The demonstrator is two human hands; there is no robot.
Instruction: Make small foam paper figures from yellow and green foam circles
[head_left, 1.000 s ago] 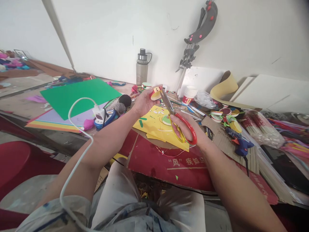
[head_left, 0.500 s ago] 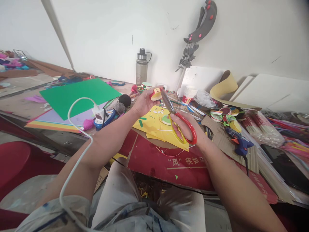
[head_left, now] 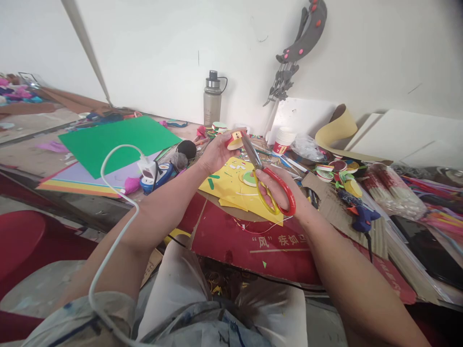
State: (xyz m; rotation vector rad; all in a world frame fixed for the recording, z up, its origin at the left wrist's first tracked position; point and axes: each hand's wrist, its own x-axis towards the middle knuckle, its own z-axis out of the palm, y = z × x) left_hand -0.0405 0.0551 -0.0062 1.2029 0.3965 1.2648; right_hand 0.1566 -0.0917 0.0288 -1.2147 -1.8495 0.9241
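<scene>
My left hand (head_left: 217, 152) grips a small red and yellow piece, seemingly a cut part of a paper cup (head_left: 236, 140), with its fingers closed on the left side. In my right hand (head_left: 277, 188) is a pair of scissors (head_left: 284, 185) with one red and one yellow handle loop. The blades point up and left and meet the right edge of the cup piece; how far they are parted I cannot make out. Below both hands lie yellow paper sheets (head_left: 260, 208) scattered with small scraps. A round green and white piece (head_left: 249, 179) rests on the yellow paper.
A green sheet (head_left: 119, 142) lies at left beside a blue power socket (head_left: 155, 179) with a white cable. A bottle (head_left: 212, 102) and paper cups (head_left: 284, 140) stand near the wall. At right are a blue glue gun (head_left: 361, 217) and a black phone (head_left: 423, 248). Red cardboard (head_left: 231, 246) covers the front.
Hardly anything differs. Both hands, the scissors and the cup piece stay in nearly the same place; the view has shifted very slightly.
</scene>
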